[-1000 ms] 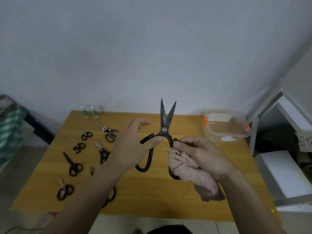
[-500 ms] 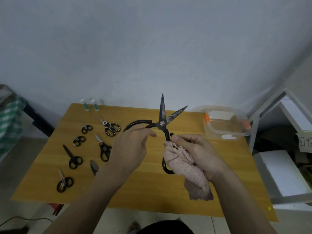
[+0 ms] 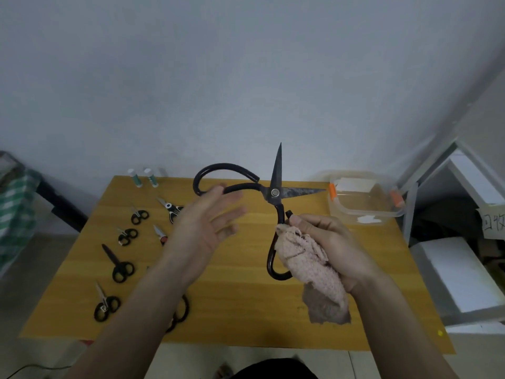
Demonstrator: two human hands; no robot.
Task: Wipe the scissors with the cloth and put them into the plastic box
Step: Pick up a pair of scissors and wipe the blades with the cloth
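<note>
Fingers (image 3: pixel 226 212) of left hand (image 3: pixel 202 228) now spread, touching upper handle; right hand (image 3: pixel 325 242) grips lower handle plus cloth (image 3: pixel 308 263); scissors (image 3: pixel 274 192) mid-frame, swung wide apart since before, blades ready for wiping; box (image 3: pixel 366 198) right, waiting

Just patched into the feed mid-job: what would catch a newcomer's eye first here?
The large black scissors, held up over the middle of the wooden table and splayed wide, one blade up and one pointing right. The right hand grips the lower handle together with a pink cloth, while the left hand, fingers straight, touches the upper handle. Smaller scissors lie at the table's left; a clear plastic box sits at the far right.
</note>
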